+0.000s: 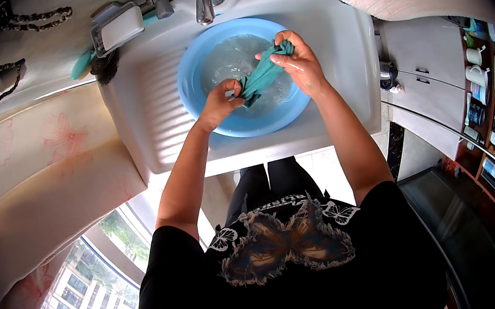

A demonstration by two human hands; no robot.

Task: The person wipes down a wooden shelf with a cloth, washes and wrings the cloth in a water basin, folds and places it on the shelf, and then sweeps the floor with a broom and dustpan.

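Note:
A wet green cloth point(264, 76) is stretched slantwise between my two hands, above a light blue basin point(195, 108) of water. My left hand point(221, 103) pinches the cloth's lower left end over the basin's near side. The upper right end is gripped in my right hand point(298, 65), its skin wet and shiny. Cloudy water point(230, 61) with ripples and some bubbles fills the basin below. Whether the cloth is a garment or a rag I cannot tell.
The basin stands in a white sink point(332, 39) with a ribbed washboard point(161, 109) on its left. A chrome faucet point(204, 5) rises behind it. A soap dish point(118, 28) and a dark brush point(105, 68) are at the back left. Cabinets point(424, 58) stand right.

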